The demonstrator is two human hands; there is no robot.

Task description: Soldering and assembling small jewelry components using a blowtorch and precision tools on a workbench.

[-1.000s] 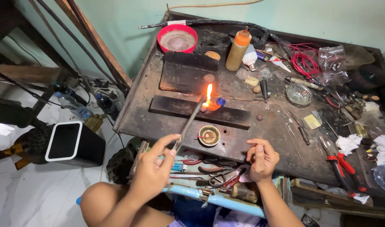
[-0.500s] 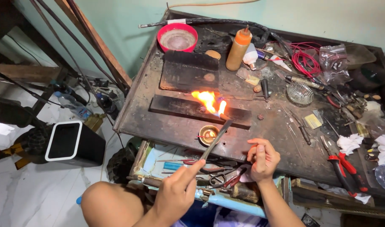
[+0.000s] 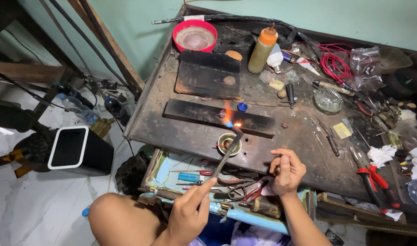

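My left hand [image 3: 188, 214] grips a thin metal torch tube [image 3: 224, 159] that points up and away over the bench. Its tip burns with a small orange and blue flame [image 3: 228, 117] against a long charred black block [image 3: 199, 114]. Just below the flame sits a small round brass cup [image 3: 226, 143]. My right hand [image 3: 286, 172] hovers over the bench's front edge to the right of the tube, with fingers curled and thumb pinched to forefinger. Whether it holds anything small I cannot tell.
A second charred block [image 3: 208, 75], a red bowl [image 3: 195, 35] and an orange-capped bottle [image 3: 261, 50] stand at the back. A glass dish [image 3: 328, 100], red wires and red-handled pliers [image 3: 370, 177] clutter the right. An open drawer [image 3: 172, 166] holds tools. A black bin [image 3: 74, 150] stands on the floor.
My left hand dropped toward me and shifted right with the torch tube. The flame flared wide on the block, then shrank to a small tongue. My right hand barely moved.
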